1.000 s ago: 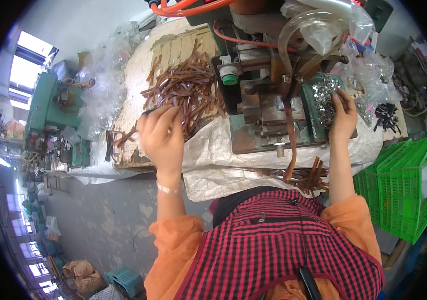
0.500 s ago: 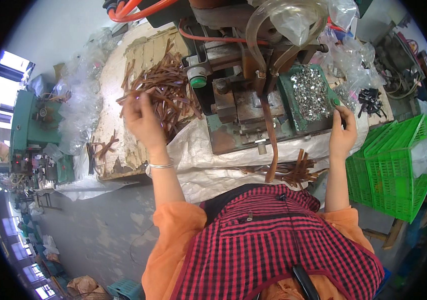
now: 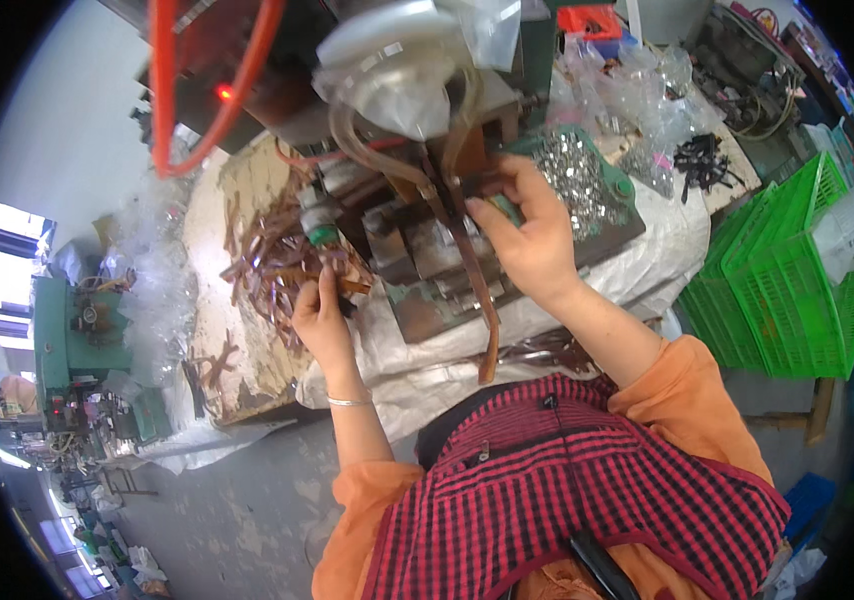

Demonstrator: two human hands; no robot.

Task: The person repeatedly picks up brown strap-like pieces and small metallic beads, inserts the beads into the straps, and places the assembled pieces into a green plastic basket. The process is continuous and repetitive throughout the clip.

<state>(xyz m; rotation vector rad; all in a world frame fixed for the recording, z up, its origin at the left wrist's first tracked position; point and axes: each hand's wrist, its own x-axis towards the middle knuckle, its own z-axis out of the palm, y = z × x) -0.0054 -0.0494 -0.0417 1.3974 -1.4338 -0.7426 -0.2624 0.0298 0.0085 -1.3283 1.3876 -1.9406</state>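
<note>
Two bare hands work well apart from each other at a bench press (image 3: pixel 412 250). The left hand (image 3: pixel 323 316), thumb raised, is just below a green button (image 3: pixel 324 236) and in front of a heap of brown strips (image 3: pixel 265 245); whether it grips one cannot be told. The right hand (image 3: pixel 532 235) reaches in beside the press head, finger and thumb close to a single brown strip (image 3: pixel 475 285) that hangs from the machine toward the checked apron (image 3: pixel 547 480); its hold is likewise unclear. Beneath lies a worn, pale tabletop (image 3: pixel 259 375), its surface peeling, with a crumpled white sheet (image 3: pixel 615 262) along the front. Small metal pieces (image 3: pixel 572 175) fill a green tray to the right. Around the bench: clear plastic bags (image 3: pixel 162 270), green crates (image 3: pixel 772 275), a second green machine (image 3: pixel 72 325), bright windows (image 3: pixel 7 285) and a grey, patchy floor (image 3: pixel 222 515).
</note>
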